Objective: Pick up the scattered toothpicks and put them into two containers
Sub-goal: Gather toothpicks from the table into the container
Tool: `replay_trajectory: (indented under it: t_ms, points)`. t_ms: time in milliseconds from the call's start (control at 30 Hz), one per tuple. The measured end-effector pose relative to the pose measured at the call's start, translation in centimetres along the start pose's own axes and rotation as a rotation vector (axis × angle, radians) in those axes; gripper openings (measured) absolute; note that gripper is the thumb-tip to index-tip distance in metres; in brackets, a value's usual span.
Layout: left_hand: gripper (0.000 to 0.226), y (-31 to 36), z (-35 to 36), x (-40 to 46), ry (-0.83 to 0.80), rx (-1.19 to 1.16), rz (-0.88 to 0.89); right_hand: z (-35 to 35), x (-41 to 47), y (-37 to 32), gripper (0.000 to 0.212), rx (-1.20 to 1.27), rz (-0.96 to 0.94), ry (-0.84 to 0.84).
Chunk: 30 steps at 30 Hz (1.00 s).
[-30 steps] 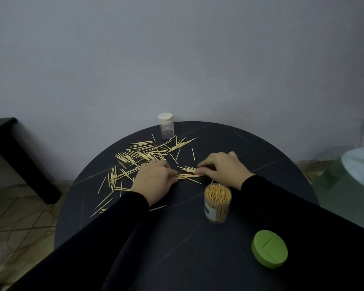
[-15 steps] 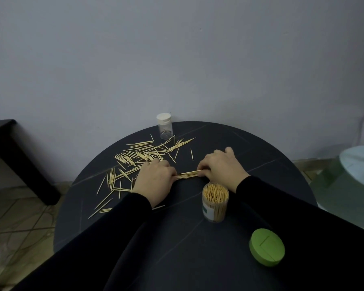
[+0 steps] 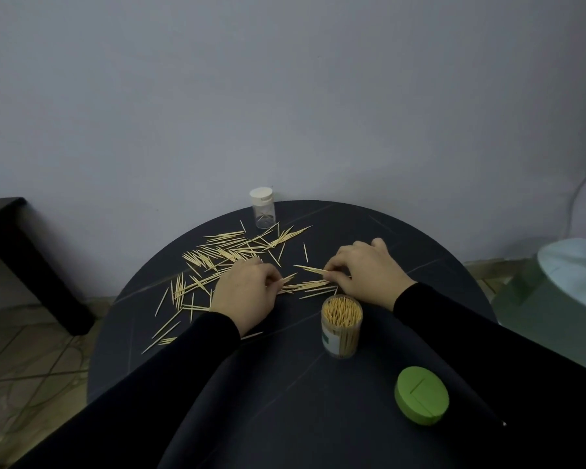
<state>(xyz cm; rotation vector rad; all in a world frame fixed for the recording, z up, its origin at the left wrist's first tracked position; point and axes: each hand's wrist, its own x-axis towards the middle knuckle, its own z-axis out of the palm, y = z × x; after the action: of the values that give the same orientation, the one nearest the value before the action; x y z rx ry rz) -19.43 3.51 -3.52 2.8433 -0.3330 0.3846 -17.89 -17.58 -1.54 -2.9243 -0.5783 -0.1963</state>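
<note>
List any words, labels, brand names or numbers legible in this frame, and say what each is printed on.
None can be read.
open toothpick container: a white label with a green patch low on its side, print too blurred to read.
small capped vial: no print visible.
green lid: only a moulded slit, no text.

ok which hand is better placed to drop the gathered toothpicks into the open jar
Probably the right hand: it pinches the small bundle of toothpicks and sits just behind the open jar. The left hand is farther from it, beside the scattered toothpicks.
</note>
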Motion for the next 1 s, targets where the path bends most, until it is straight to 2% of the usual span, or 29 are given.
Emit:
replay_trajectory:
  t_ms: [100, 200, 300, 433, 567, 700, 867, 1000]
  points:
    - [0.014, 0.5, -0.4, -0.2, -0.008, -0.079, -0.022, -0.4, -0.6, 0.3, 0.027, 0.023, 0.002, -0.012]
    - [0.007, 1.5, -1.2, -0.2, -0.024, -0.262, -0.084, -1.1, -1.3, 0.7, 0.026, 0.124, 0.034, 0.003]
    - [0.005, 2.8, -2.1, -0.4, -0.017, -0.494, -0.098, -1.9, -2.3, 1.1, 0.022, 0.357, 0.089, 0.036]
    - [0.006, 4.5, -3.6, -1.0, 0.049, -0.745, -0.081, -3.4, -3.8, 1.0, 0.011, 0.699, 0.051, 0.101]
    - [0.004, 5.7, -4.5, -1.9, 0.066, -0.942, -0.049, -4.1, -5.0, 0.6, 0.012, 0.862, -0.02, 0.14]
    - [0.006, 6.1, -4.3, -2.8, -0.053, -1.01, -0.042, -3.4, -6.2, 0.4, 0.014, 0.975, -0.037, 0.093]
    - [0.01, 6.4, -3.0, -3.6, -0.183, -0.962, -0.074, -1.8, -7.1, 0.4, 0.014, 1.026, -0.011, -0.025]
    - [0.009, 6.0, -2.7, -3.6, -0.23, -0.864, -0.073, -1.2, -7.5, 0.7, 0.008, 0.927, 0.039, -0.026]
